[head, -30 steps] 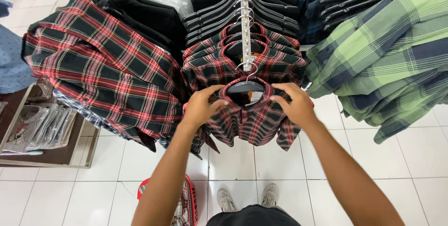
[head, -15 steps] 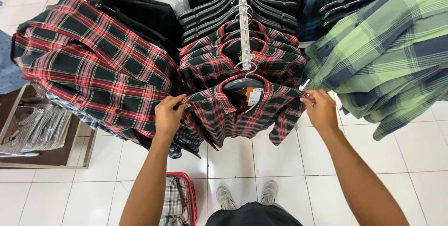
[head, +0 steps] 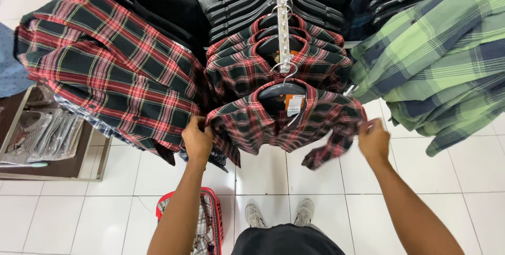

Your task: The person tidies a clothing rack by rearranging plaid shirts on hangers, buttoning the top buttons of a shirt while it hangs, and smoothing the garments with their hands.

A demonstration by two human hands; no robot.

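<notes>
Meanwhile, at the far left a low display shelf held flat packaged shirts, and above it a fanned row of red-and-black plaid shirts hung off the rack. Below, a red shopping basket with checked fabric inside sat on the white tiled floor, just beside the person's left forearm.

The left hand had dropped lower than it was half a second ago and was closed around the left sleeve edge of the front plaid shirt, fingers curled tight into the cloth. That shirt hung on a dark hanger from the lowest hook of the sloping metal arm, in front of several matching shirts, with an orange tag at its collar. A second ago both hands were together at the collar; since then they had travelled outward along the shoulders and down, so the shirt now hung spread and pulled taut between them, which suggests it was being straightened on its hanger.

The right hand pinched the end of the right sleeve, thumb and fingers narrow on the fabric, with the cuff drooping below. Beyond it hung green-and-navy plaid shirts. The person's grey shoes showed beneath.
</notes>
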